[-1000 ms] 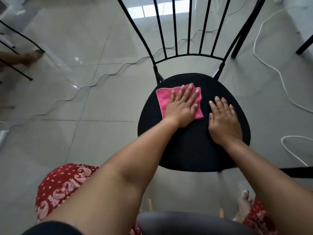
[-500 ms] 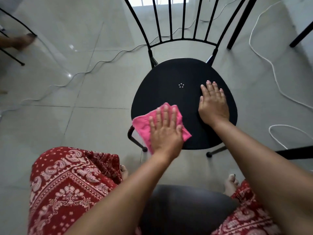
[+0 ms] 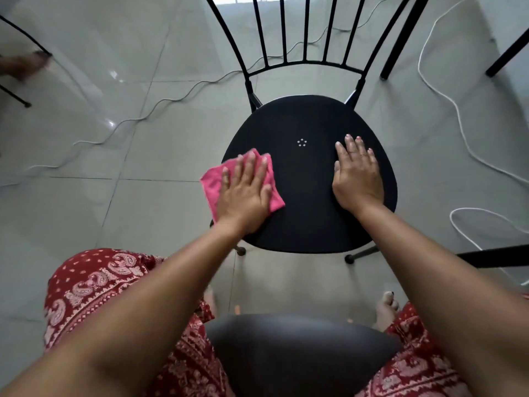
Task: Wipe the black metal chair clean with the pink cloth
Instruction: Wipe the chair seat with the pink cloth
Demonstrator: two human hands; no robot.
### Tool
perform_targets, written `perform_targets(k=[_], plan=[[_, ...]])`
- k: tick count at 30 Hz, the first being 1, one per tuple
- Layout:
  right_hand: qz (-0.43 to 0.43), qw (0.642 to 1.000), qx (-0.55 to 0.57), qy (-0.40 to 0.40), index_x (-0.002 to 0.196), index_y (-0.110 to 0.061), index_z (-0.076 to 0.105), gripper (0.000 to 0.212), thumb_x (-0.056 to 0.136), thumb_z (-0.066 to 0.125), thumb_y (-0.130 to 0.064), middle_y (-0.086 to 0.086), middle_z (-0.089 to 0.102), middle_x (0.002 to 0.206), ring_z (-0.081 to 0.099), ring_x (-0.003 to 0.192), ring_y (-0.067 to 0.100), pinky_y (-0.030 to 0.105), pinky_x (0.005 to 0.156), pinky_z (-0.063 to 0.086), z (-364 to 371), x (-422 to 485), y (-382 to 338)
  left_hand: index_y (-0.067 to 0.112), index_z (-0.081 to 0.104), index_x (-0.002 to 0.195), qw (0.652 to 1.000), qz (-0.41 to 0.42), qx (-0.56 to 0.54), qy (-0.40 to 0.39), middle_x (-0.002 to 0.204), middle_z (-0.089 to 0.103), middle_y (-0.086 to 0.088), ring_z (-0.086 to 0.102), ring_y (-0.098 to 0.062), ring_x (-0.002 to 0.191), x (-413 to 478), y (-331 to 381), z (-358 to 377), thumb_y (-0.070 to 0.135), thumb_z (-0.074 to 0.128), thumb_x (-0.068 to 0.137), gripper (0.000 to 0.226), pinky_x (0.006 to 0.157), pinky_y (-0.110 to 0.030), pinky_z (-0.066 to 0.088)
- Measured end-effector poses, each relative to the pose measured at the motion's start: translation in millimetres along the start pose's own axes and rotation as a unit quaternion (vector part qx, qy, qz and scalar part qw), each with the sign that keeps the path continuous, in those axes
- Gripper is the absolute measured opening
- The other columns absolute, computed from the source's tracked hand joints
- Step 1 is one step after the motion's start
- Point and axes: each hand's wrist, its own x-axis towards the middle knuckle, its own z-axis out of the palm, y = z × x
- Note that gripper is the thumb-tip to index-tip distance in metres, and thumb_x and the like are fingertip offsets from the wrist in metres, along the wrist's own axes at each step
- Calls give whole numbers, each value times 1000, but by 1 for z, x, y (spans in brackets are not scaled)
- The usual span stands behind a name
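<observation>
The black metal chair (image 3: 303,190) stands in front of me, its round seat facing up and its barred backrest at the far side. A folded pink cloth (image 3: 213,181) lies on the seat's left edge, partly hanging past the rim. My left hand (image 3: 246,193) presses flat on the cloth, fingers spread. My right hand (image 3: 357,176) rests flat on the seat's right half, holding nothing. A small ring of pale dots marks the seat's centre.
White cables (image 3: 446,104) snake over the grey tiled floor on the right and at the back left. Black furniture legs (image 3: 400,38) stand at the back right, a black bar (image 3: 492,255) at the right. Someone's foot (image 3: 23,64) is at far left.
My left hand slid the pink cloth from the seat's back middle down to its front left, then a little up along the left edge. My right hand stayed on the seat.
</observation>
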Motion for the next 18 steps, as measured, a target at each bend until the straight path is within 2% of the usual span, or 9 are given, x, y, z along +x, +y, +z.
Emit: perform_targets(k=[3, 5, 7, 10, 12, 14, 18], plan=[[-4, 1000, -3, 6, 148, -11, 31, 48, 100, 34, -19, 9, 21, 159, 11, 147, 25, 43, 120, 7, 2, 1, -1, 28, -12, 156, 997, -77, -30, -3, 165, -19, 1, -19, -24, 151, 66, 15, -12, 45, 12, 102, 61, 122, -49, -10], [-4, 1000, -1, 9, 147, -11, 32, 48, 100, 34, -18, 9, 22, 158, 12, 147, 25, 43, 120, 8, 2, 0, 0, 25, -14, 156, 996, -82, -40, -8, 164, -22, -2, -22, -27, 150, 97, 41, -17, 44, 11, 103, 61, 121, -51, -12], [-3, 1000, 6, 12, 147, -9, 32, 48, 100, 33, -16, 9, 21, 158, 11, 147, 24, 42, 120, 8, 1, 0, 0, 23, -16, 155, 999, -31, -33, -12, 163, -23, -4, -24, -27, 149, 104, 72, -18, 43, 10, 103, 61, 120, -52, -13], [36, 999, 12, 21, 149, -7, 27, 54, 97, 23, -20, 11, 15, 160, 5, 148, 23, 42, 120, 3, 0, -1, 1, 23, -10, 156, 996, 81, -28, -20, 165, -17, -3, -20, -24, 151, 67, 99, -6, 44, 11, 102, 62, 122, -52, -9], [80, 996, -5, 34, 148, -5, 26, 57, 93, 25, -19, 14, 14, 159, 5, 148, 25, 44, 119, -1, 0, -1, 1, 25, -5, 157, 991, 132, -17, -30, 166, -12, 0, -16, -21, 152, 26, 90, 3, 46, 8, 100, 62, 122, -50, -8], [105, 994, -10, 35, 149, -5, 27, 55, 95, 31, -12, 13, 16, 159, 6, 148, 25, 46, 119, 1, 1, -1, 1, 29, -6, 156, 988, 150, 1, -34, 165, -13, 4, -16, -19, 152, -2, 62, 7, 48, 2, 97, 63, 123, -47, -9], [105, 994, -5, 16, 151, -8, 21, 55, 96, 30, -10, 9, 12, 160, 4, 148, 23, 42, 120, 0, 1, 1, 3, 33, -10, 155, 996, 82, 34, -4, 165, -15, 5, -15, -18, 152, 22, 5, -5, 45, 9, 100, 59, 123, -45, -9]])
